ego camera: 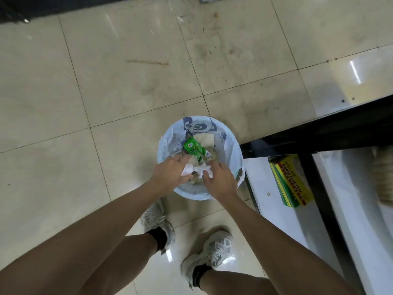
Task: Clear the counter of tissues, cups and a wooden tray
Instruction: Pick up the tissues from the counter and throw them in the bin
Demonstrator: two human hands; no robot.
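A round waste bin [230, 143] lined with a white and blue plastic bag stands on the tiled floor in front of my feet. Inside it lie a green packet [192, 148], brown paper and other scraps. Both my hands hover over the bin's near half. A crumpled white tissue [196, 169] stretches between them. My left hand [170, 173] touches its left end with fingers spread. My right hand [220, 180] pinches its right end between thumb and fingers. No cup or wooden tray shows.
A black-edged counter [331, 128] and a white shelf unit [268, 184] stand right of the bin. Yellow and green boxes [291, 184] lie on the shelf. A woven basket [385, 177] is at the far right. Stained beige tiles [127, 81] spread ahead and left.
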